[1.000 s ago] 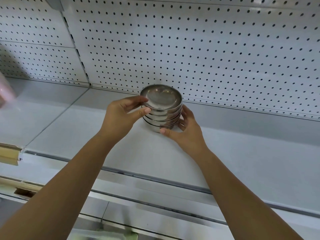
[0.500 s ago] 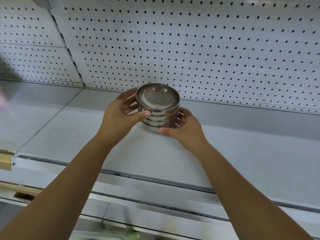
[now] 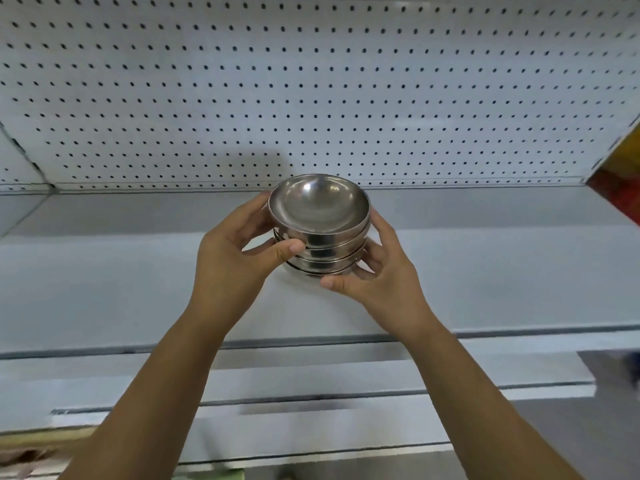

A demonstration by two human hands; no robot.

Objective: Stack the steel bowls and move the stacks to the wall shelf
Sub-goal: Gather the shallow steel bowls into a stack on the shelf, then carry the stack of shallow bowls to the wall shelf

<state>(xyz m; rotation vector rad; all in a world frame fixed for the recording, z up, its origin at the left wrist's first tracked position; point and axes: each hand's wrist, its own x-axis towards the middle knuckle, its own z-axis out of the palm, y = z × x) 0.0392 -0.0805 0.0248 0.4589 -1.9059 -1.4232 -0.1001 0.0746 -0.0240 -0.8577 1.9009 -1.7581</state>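
A stack of several shiny steel bowls [image 3: 320,216] sits at the middle of the frame, over the white wall shelf [image 3: 485,271]. My left hand [image 3: 235,258] grips the stack's left side, thumb on the front of the upper bowls. My right hand [image 3: 377,275] cups the right side and the bottom, thumb under the lowest bowl. I cannot tell whether the stack's base touches the shelf surface; my right hand's fingers hide it.
A white pegboard back wall [image 3: 311,91] rises right behind the stack. A lower white shelf [image 3: 311,386] juts out beneath my forearms. Something red and yellow [image 3: 620,181] shows at the right edge beyond the shelf's end.
The view has swung to the right, so the shelf now appears level and its right end shows. The stack stays in both hands, held the same way, over the shelf.
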